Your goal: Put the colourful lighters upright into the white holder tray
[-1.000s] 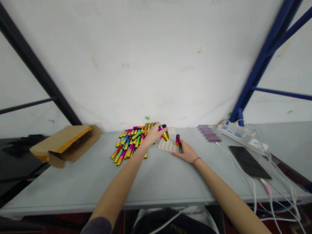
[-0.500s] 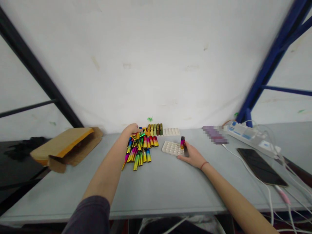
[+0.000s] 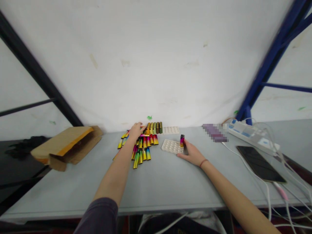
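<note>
My left hand (image 3: 136,130) lies over the far side of a pile of shiny rainbow-coloured lighters (image 3: 145,142), fingers stretched and apart. Its fingertips touch the pile beside a block of gold-and-green-looking lighters (image 3: 154,128) standing in rows; what lies under the palm is hidden. My right hand (image 3: 192,153) is closed on the right edge of a white tray with round hollows (image 3: 171,146), thumb along the near side. One purple-and-orange lighter (image 3: 182,141) stands upright at the tray's right end, close to my right fingers.
A second white tray (image 3: 171,130) lies by the wall. An open cardboard box (image 3: 65,146) sits at left. On the right are a dark phone (image 3: 260,164), a purple blurred object (image 3: 215,132), a white power strip (image 3: 253,138) and loose white cables.
My left hand has shifted right and its fingers have spread over the pile. Several lighters now show left of my forearm. My right hand keeps its hold on the tray.
</note>
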